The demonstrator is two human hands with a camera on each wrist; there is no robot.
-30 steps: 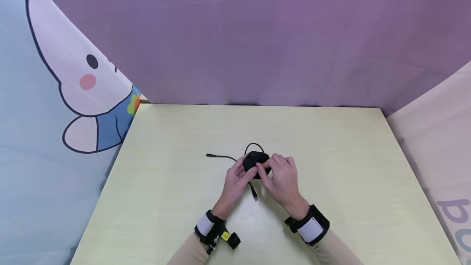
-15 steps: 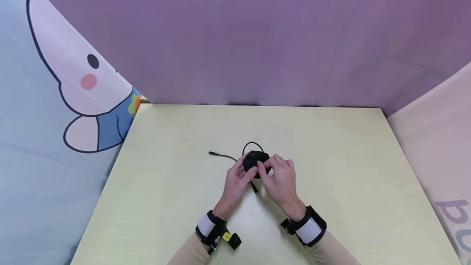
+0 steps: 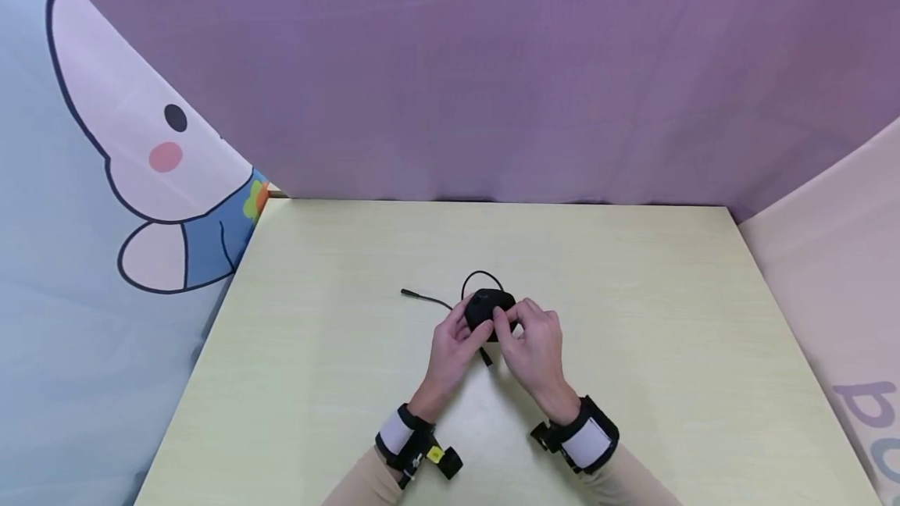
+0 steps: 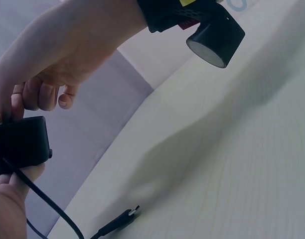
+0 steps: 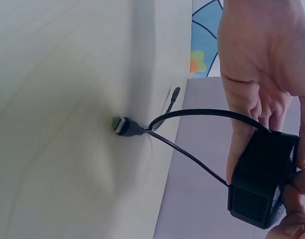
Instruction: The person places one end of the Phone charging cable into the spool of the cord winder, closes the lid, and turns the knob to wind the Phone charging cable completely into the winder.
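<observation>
Above the table, both hands hold a small black box-like device [image 3: 485, 304] with a mesh grille on one side, well seen in the right wrist view. My left hand [image 3: 448, 346] grips it between thumb and fingers from the left. At its right edge my right hand [image 3: 534, 346] has thumb and index finger pinched close together; what they pinch is hidden. Thin black cable [image 5: 202, 113] loops from the device. One end has a USB plug [image 5: 125, 127] with a metal tip, hanging below the hands; the other plug [image 3: 411, 293] points out to the left.
The pale wooden table [image 3: 337, 397] spreads around the hands. Behind it hangs a purple cloth [image 3: 492, 84], with a blue cartoon cloth [image 3: 63, 256] on the left and a pale one [image 3: 830, 272] on the right. Each wrist wears a black strap [image 3: 591, 440] with a camera.
The right hand and wrist have shifted slightly left and down. The dangling plug below has swung up a little, and the left plug has moved slightly right. The device stays in place.
</observation>
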